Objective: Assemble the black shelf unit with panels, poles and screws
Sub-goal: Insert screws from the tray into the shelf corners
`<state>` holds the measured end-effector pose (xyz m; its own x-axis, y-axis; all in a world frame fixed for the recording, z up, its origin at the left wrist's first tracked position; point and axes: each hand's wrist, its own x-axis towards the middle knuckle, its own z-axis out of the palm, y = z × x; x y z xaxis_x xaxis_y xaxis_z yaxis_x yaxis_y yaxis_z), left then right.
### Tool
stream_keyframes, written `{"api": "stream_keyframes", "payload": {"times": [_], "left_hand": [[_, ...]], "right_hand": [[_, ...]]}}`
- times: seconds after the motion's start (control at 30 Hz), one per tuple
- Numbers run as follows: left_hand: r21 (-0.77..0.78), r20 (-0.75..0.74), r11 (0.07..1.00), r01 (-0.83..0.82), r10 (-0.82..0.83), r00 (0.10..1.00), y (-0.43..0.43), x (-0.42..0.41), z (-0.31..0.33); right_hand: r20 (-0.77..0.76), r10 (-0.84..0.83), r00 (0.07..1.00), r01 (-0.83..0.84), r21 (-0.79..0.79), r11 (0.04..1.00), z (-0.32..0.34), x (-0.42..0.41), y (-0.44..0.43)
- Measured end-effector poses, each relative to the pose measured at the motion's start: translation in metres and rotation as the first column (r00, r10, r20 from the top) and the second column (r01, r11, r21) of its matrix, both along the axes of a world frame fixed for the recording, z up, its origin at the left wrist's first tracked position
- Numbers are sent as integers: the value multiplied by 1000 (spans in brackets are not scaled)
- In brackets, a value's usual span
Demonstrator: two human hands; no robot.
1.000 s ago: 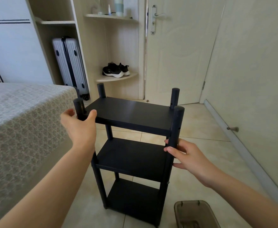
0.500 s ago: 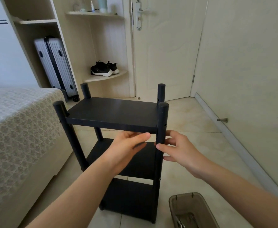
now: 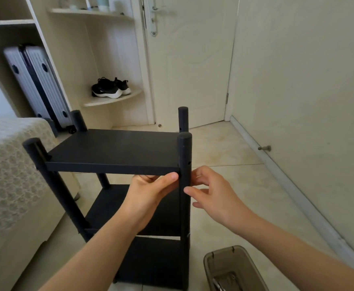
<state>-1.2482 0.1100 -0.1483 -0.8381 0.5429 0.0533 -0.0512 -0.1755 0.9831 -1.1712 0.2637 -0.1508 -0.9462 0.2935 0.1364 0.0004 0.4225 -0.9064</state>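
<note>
Three-tier shelf unit (image 3: 113, 150) on tiled floor (image 3: 224, 148); right hand (image 3: 216, 192) fingers loose, left hand (image 3: 148, 194) unclear.

One head-worn camera (wide-angle) looks forward and down, close over the shelf unit (image 3: 113, 150).

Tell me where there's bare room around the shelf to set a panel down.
The top panel is bare. Open floor lies between the shelf and the wall, from the bin up to the door. Crowded: the near right pole, where the left hand and right hand meet, and the narrow gap beside the bed.
</note>
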Motion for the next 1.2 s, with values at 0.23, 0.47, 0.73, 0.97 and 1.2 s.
{"api": "stream_keyframes", "payload": {"times": [0.23, 0.47, 0.73, 0.97, 1.2], "left_hand": [[151, -22, 987, 55, -53, 998, 7, -3, 6], [182, 21, 983, 23, -28, 999, 10, -3, 9], [224, 47, 974, 29, -41, 998, 11, 1, 12], [228, 79, 972, 63, -83, 993, 6, -1, 11], [200, 58, 980, -12, 0, 998, 15, 4, 11]], "right_hand": [[7, -12, 1000, 11, 72, 997, 0, -2, -1], [-22, -46, 999, 47, 42, 998, 3, 1, 1], [-6, -48, 999, 48, 40, 998, 2, 2, 1], [16, -35, 999, 33, 105, 994, 2, 4, 2], [-31, -89, 996, 92, 138, 986, 3, 2, 1]]}}
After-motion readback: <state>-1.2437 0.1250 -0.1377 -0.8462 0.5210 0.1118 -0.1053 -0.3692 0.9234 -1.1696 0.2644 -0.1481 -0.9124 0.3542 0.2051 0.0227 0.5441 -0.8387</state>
